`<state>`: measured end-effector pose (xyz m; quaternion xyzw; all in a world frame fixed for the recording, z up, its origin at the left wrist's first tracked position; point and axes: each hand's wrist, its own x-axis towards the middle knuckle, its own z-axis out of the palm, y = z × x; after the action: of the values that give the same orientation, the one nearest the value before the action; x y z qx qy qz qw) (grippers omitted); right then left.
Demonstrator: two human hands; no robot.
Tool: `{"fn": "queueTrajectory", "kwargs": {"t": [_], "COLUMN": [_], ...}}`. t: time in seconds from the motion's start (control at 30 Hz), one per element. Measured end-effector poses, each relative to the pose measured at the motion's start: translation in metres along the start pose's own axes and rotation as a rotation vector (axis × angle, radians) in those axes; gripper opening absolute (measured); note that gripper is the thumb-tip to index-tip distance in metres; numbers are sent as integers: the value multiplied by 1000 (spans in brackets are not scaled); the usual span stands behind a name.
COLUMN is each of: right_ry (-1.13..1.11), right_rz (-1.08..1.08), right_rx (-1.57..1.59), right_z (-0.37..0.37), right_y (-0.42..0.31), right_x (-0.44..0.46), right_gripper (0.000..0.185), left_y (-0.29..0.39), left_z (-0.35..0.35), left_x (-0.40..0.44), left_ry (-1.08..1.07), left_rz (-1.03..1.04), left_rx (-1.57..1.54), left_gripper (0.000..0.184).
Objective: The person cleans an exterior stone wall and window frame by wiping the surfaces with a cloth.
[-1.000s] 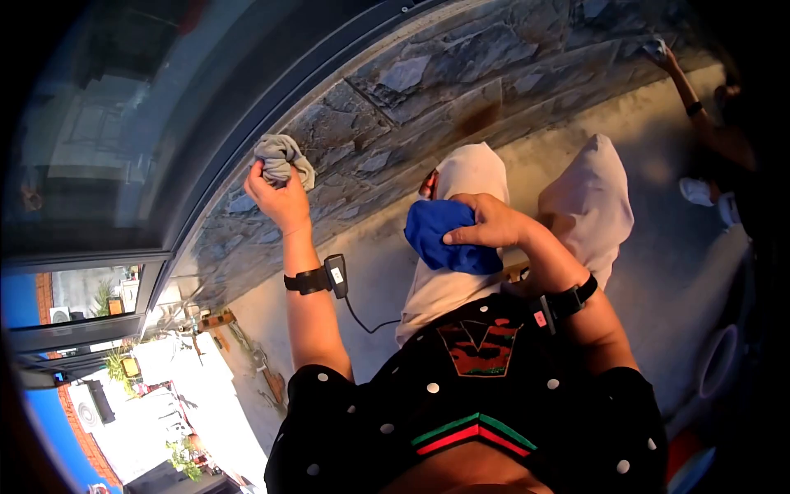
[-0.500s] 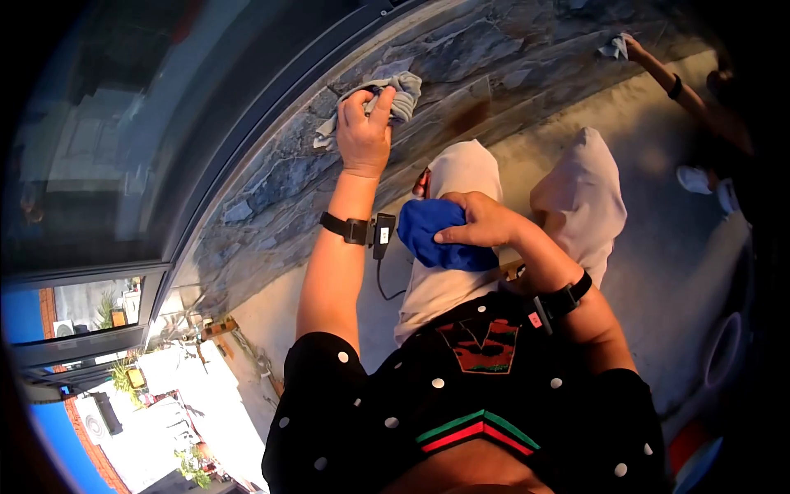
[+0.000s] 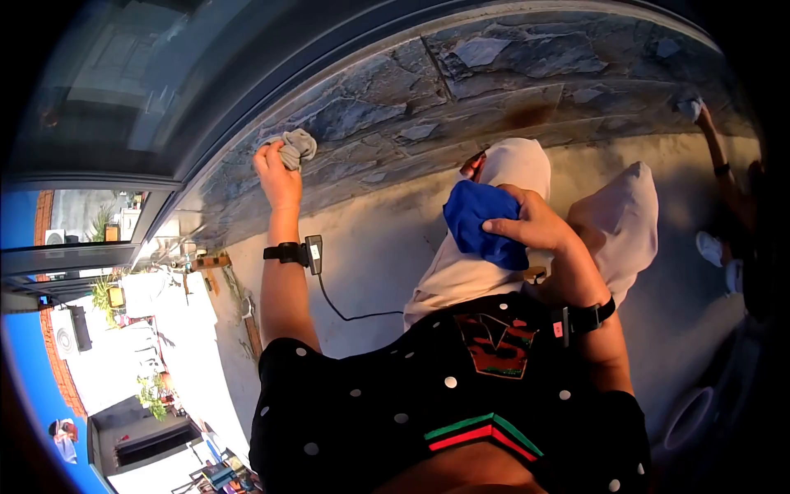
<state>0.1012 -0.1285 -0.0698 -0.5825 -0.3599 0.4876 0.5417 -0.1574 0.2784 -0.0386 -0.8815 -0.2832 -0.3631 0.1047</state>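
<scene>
My left hand (image 3: 280,174) is wrapped round a crumpled grey cloth (image 3: 297,149), pressed to the stone-faced wall (image 3: 362,107) just below the window frame. Over my bent knee, my right hand (image 3: 535,222) grips a bunched blue cloth (image 3: 481,221), thumb on top and the other fingers mostly hidden behind. Each of my wrists wears a black strap with a small box, and a cable runs from the left one to my body.
Dark window glass (image 3: 123,99) lies at the upper left, above the wall. A co-worker's hand (image 3: 704,115) holds a light cloth (image 3: 688,107) against the wall at the far right. A round rim (image 3: 690,418) shows at the lower right.
My left hand and the grey cloth swept right along the wall, then back left. My right hand still holds the blue cloth. The view has turned, and the co-worker's hand has shifted.
</scene>
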Motion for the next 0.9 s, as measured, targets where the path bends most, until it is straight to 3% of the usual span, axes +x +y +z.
{"fn": "queueTrajectory", "kwargs": {"t": [0.1,0.13,0.2,0.23,0.3,0.33,0.37,0.4,0.47,0.6,0.73,0.9], "right_ry": [-21,-42,-55,-58,-71,-81,-86,-103,-124,-140,-124,-48], "right_rz": [13,35,51,65,64,62,67,73,88,123,121,128], "right_rx": [20,29,55,88,128,174,171,219,255,321,362,321], "right_z": [-2,-4,-4,-5,-4,-4,-3,-4,-5,-7,-6,0], "right_y": [0,4,3,3,1,2,1,0,-3,-9,-5,-7], "right_x": [2,3,4,5,5,6,7,8,9,8,7,1], "right_gripper": [53,54,55,55,55,55,55,55,54,56,57,55], "left_y": [-86,-105,-128,-116,-85,-87,-62,-81,-5,72,149,122], "left_z": [-20,-24,-28,-31,-27,-5,-3,28,36,96,109,103], "left_x": [7,11,13,15,18,7,5,-18,-21,-52,-50,-53], "left_ry": [268,271,385,390,344,461,412,376,326,216,57,6], "left_rz": [-275,-284,-1076,-1084,-1336,-1228,-1328,-1225,-1239,-820,-536,-338], "left_rx": [182,187,-561,-560,-643,-749,-740,-789,-783,-840,-799,-768], "left_gripper": [45,45,51,51,53,58,62,67,68,46,44,44]}}
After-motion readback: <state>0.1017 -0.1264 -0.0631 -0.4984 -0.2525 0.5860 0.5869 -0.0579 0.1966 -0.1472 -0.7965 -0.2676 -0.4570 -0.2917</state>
